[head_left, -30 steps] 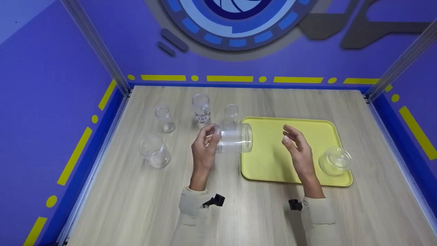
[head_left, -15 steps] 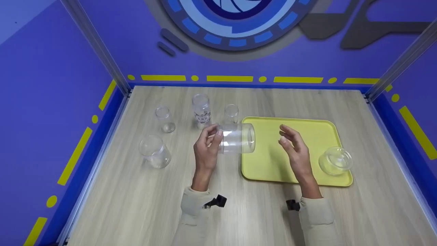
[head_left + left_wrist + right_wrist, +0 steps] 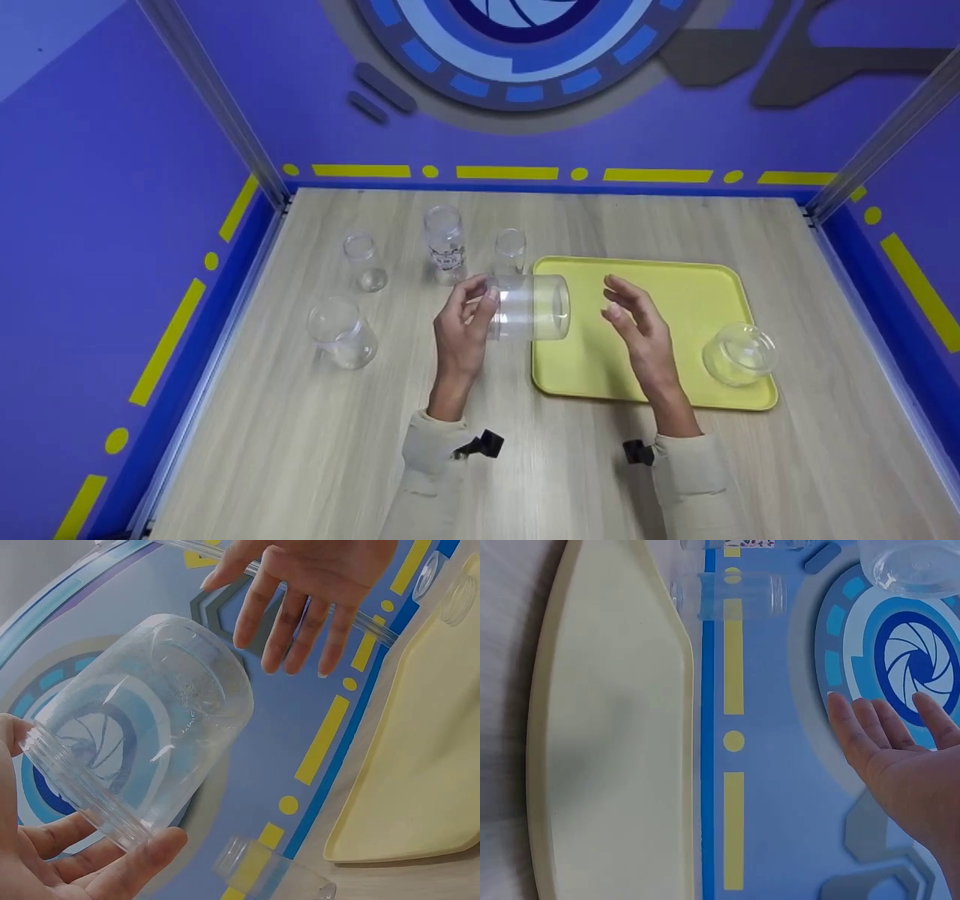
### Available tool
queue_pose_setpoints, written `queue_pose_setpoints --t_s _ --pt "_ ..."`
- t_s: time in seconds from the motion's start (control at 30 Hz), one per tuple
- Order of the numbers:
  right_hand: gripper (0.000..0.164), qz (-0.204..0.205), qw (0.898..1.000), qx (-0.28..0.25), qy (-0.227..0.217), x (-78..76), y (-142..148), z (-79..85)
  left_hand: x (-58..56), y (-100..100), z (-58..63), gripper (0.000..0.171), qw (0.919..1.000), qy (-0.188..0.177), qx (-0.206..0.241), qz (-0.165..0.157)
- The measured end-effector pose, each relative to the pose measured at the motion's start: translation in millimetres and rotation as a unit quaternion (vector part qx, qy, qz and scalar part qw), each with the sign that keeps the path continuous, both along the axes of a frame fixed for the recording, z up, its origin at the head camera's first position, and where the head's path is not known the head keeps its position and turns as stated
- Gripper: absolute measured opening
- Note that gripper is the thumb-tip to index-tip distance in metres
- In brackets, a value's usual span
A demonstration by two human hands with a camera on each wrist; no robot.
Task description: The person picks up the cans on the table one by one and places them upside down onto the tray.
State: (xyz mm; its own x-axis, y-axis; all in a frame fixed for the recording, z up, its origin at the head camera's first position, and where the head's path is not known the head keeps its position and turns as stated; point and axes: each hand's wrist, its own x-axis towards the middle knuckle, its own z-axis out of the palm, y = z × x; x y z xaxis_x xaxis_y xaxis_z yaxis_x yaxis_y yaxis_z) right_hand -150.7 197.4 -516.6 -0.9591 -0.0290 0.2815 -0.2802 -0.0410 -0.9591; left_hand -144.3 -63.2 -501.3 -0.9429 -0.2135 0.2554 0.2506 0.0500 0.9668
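Observation:
My left hand (image 3: 461, 334) grips a wide clear plastic jar (image 3: 531, 307) by its threaded neck, thumb on one side and fingers on the other. The jar lies sideways in the air, its base towards the right, over the left edge of the yellow tray (image 3: 585, 367). In the left wrist view the jar (image 3: 150, 720) shows a ridged rim inside the hand's grasp. My right hand (image 3: 645, 330) hovers above the tray with fingers loosely extended and holds nothing. A gap separates it from the jar's base. In the right wrist view this hand (image 3: 907, 765) has its palm turned up.
A short clear jar (image 3: 739, 354) stands on the tray's right end. Left of the tray stand a wide clear jar (image 3: 343, 334), a slim clear jar (image 3: 365, 262), a taller printed jar (image 3: 445, 244) and a small jar (image 3: 510, 251). Blue walls enclose the wooden table.
My left hand has carried the jar slightly to the right. The right hand has moved left, so the gap between it and the jar's base is smaller. The standing jars stay put.

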Motion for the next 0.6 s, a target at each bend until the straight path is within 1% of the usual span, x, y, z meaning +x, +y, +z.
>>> queue_pose_setpoints --t_s 0.23,0.6 --pt "0.045 0.026 1.0 -0.01 0.011 1.0 -5.0 0.3 0.9 2.2 -0.4 0.052 0.9999 -0.001 -0.007 -0.008" --pt "0.047 0.038 0.999 -0.008 0.006 2.7 -10.7 4.2 -0.9 7.1 -2.6 0.047 0.9998 0.005 -0.014 -0.012"
